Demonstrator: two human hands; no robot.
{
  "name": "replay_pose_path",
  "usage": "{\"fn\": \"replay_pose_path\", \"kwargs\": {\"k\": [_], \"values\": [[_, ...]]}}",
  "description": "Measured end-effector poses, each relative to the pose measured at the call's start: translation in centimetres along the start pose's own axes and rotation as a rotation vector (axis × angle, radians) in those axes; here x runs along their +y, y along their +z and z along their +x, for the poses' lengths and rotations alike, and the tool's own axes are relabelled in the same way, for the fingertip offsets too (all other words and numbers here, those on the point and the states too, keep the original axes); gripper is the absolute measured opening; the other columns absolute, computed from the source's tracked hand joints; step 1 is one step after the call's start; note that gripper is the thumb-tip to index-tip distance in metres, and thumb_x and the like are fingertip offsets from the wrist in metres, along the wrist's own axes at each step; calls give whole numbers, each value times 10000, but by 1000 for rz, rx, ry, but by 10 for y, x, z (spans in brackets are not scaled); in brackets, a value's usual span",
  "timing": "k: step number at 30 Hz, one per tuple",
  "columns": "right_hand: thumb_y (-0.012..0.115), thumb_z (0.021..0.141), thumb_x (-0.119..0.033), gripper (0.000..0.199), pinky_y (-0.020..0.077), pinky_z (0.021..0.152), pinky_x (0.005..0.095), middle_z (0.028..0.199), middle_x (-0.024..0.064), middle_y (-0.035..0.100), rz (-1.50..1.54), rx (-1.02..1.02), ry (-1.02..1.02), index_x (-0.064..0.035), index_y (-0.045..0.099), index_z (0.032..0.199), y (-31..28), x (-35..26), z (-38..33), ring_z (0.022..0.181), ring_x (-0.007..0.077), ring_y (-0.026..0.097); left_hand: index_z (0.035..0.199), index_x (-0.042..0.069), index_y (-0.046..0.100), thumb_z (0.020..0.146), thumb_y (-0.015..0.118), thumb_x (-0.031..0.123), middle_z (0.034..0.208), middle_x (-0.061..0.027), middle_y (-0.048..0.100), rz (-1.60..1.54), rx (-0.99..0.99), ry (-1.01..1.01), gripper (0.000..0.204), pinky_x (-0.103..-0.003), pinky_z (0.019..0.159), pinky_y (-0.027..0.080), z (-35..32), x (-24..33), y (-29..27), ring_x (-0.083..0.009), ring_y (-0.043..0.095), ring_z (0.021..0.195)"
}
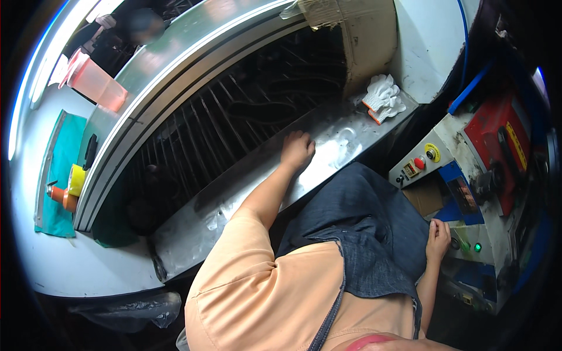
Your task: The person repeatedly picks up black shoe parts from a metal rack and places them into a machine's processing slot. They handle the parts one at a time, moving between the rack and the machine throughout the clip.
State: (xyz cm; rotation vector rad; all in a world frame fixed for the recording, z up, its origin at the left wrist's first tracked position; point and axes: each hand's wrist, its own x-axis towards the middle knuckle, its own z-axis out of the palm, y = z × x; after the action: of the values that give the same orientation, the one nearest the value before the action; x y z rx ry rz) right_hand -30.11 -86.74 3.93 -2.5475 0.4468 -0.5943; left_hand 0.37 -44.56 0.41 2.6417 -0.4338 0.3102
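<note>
My left hand (297, 150) rests on the shiny metal ledge (234, 199) beside a conveyor of dark metal rods (234, 117); its fingers are curled down on the metal and hold nothing. My right hand (438, 237) is at the front of a machine's control panel (468, 234), fingers bent against a knob or button near a lit green lamp (477, 247). Whether it grips the knob is unclear. Dark shoe soles (263, 108) lie on the conveyor rods further in.
A pair of white work gloves (383, 97) lies on the ledge's far end. A red button and a yellow one (425, 158) sit on a grey box. A pink pitcher (93, 82), tape rolls (73, 181) and a green mat (58, 169) are on the left.
</note>
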Motion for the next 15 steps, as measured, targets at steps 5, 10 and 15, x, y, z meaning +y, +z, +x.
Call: {"fn": "replay_pose_path", "kwargs": {"k": [5,10,15], "values": [[598,973,-194,183,432,593,325,828,84,583,18,8,-26,-34,686,978,0,-1,1,650,193,536,856,48,648,844,632,274,965,-146,614,-1,12,-6,226,-463,881,446,0,-1,1,-349,562,986],[607,967,-188,175,439,602,320,826,82,583,18,0,6,-34,688,981,-1,-1,0,659,191,546,856,49,651,834,634,274,981,-147,619,5,-10,-9,226,-461,888,447,1,-1,3,-346,563,1002],[635,939,-175,140,448,604,355,818,91,585,4,14,8,-47,689,960,-1,-2,2,656,231,557,870,44,651,836,633,276,991,-146,619,9,-11,-16,235,-456,895,445,2,-2,2,-341,562,1016]]}}
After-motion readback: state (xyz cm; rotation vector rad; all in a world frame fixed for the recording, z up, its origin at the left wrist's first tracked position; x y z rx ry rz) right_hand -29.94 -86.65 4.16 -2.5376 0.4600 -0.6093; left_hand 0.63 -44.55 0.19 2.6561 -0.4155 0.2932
